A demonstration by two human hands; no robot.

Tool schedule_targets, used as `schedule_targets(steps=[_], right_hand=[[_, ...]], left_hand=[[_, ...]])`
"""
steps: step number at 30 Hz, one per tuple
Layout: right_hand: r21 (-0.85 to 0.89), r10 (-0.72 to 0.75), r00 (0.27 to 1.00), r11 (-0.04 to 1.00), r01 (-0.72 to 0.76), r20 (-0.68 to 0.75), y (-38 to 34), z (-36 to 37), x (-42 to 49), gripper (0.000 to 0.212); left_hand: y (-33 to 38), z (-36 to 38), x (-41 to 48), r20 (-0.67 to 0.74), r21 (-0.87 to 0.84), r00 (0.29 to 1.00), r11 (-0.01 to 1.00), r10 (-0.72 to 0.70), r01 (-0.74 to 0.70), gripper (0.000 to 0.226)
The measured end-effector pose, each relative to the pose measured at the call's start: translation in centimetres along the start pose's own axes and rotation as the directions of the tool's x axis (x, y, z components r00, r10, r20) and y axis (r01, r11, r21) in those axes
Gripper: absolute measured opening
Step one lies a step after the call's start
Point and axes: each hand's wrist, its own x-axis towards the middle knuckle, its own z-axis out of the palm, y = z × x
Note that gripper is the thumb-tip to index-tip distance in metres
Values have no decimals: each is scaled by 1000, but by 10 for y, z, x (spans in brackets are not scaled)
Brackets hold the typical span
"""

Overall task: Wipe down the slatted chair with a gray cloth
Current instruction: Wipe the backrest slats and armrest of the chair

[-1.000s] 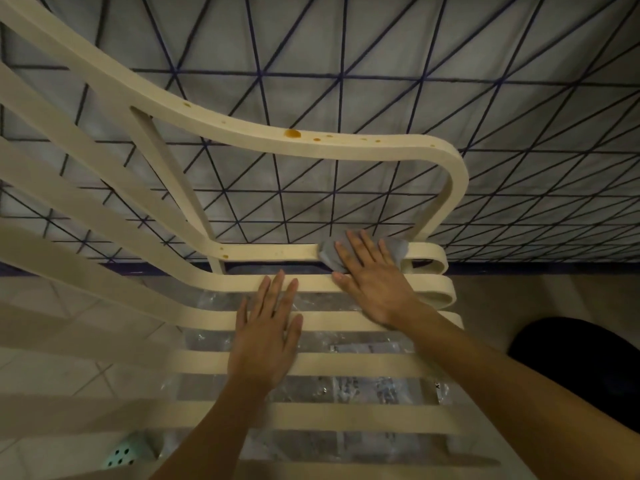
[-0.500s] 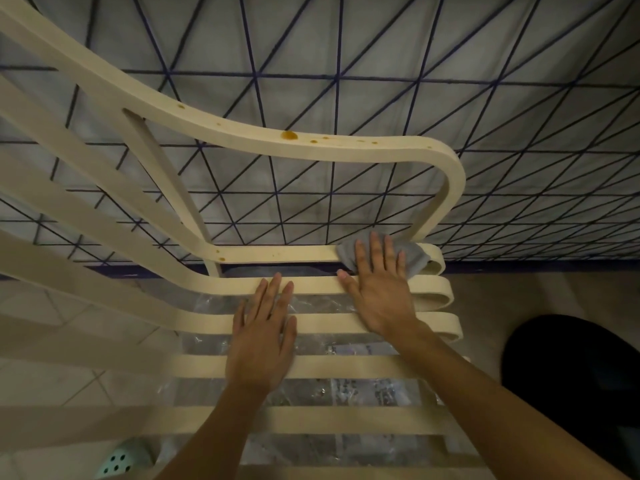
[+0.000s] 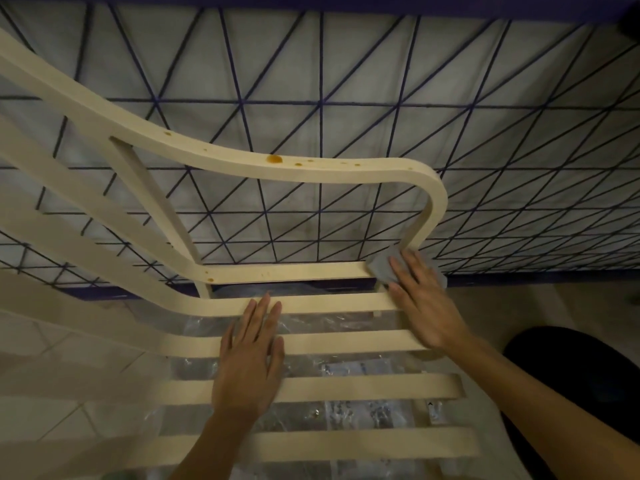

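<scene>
A cream slatted chair [image 3: 311, 271] fills the view, with several flat seat slats below and a curved armrest loop above that carries brown spots [image 3: 274, 159]. My right hand [image 3: 420, 303] lies flat, fingers together, pressing a gray cloth [image 3: 381, 268] onto the far slat at its right end, just under the armrest's bend. Most of the cloth is hidden under the fingers. My left hand [image 3: 249, 358] rests palm down with fingers spread across two middle slats, holding nothing.
Behind the chair hangs a pale sheet with dark blue triangular lines [image 3: 346, 81]. Crinkled clear plastic [image 3: 346, 372] lies under the slats on a tiled floor [image 3: 52, 393]. A dark rounded object [image 3: 571, 375] sits at the lower right.
My right hand has slid the cloth rightward along the far slat to its end under the armrest bend. My left hand has stayed on the middle slats.
</scene>
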Motion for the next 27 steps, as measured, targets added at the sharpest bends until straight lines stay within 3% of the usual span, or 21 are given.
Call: schedule_targets(steps=[3, 7, 15, 27], right_hand=[[-3, 91, 994, 996, -91, -59, -13, 9, 5, 64], [-202, 122, 989, 970, -137, -85, -33, 22, 16, 77], [-256, -74, 996, 963, 85, 51, -94, 62, 40, 77], [-246, -315, 932, 903, 353, 182, -175, 103, 77, 73]], left_hand=[[1, 1, 0, -2, -7, 1000, 1000, -9, 9, 57], [0, 5, -1, -8, 22, 1000, 1000, -14, 14, 58], [4, 7, -3, -96, 67, 972, 973, -212, 219, 73], [0, 13, -3, -180, 40, 927, 939, -329, 341, 68]])
